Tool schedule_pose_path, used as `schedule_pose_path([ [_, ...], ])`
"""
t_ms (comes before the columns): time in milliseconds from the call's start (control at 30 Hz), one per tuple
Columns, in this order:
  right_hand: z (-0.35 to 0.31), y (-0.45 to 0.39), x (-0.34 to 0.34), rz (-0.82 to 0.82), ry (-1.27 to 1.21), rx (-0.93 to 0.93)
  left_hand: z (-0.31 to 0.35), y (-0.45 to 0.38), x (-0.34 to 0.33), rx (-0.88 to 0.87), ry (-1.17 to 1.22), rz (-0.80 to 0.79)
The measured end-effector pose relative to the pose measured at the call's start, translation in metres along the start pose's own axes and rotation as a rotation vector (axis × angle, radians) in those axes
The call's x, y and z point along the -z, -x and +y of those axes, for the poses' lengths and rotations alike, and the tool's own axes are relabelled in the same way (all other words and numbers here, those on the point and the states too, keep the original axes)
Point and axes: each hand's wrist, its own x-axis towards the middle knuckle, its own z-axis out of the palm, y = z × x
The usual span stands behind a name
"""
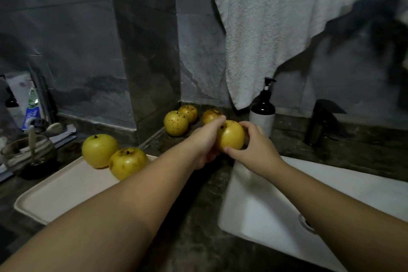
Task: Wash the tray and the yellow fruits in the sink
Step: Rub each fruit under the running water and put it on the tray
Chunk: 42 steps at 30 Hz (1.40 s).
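Both hands hold one yellow fruit point(230, 136) above the dark counter, just left of the white sink point(331, 185). My left hand point(206, 139) cups its left side and my right hand point(254, 146) grips its right side with the thumb under it. Two yellow fruits point(100, 150) point(127, 163) sit on the far end of the beige tray point(59, 196) at the left. Three more speckled yellow fruits point(176, 123) point(189, 112) point(211, 115) lie in the counter corner behind my hands.
A dark pump bottle point(262, 110) stands by the wall behind the sink, with a black faucet point(320, 121) to its right. A white towel point(276, 28) hangs above. A glass jar point(28, 157) and a toothpaste tube point(33, 108) crowd the left counter.
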Motion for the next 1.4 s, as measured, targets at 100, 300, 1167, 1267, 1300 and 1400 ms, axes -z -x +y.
schedule_pose_path([
  [100,0.014,0.026,0.033,0.013,0.053,-0.006,-0.005,0.014,-0.033,0.011,-0.048,-0.115],
  [300,0.050,0.071,0.101,0.011,0.195,-0.019,-0.020,0.028,-0.105,0.058,-0.137,-0.288],
  [1167,0.118,-0.001,0.185,0.096,0.130,-0.240,-0.052,0.001,-0.205,0.236,0.025,-0.494],
  [1267,0.119,-0.002,0.183,0.105,0.095,-0.240,-0.050,-0.001,-0.208,0.252,0.047,-0.509],
  [1300,0.118,-0.002,0.183,0.108,0.084,-0.240,-0.049,-0.002,-0.210,0.253,0.048,-0.512],
  [1400,0.116,-0.004,0.185,0.115,0.084,-0.230,-0.048,-0.005,-0.213,0.255,0.057,-0.507],
])
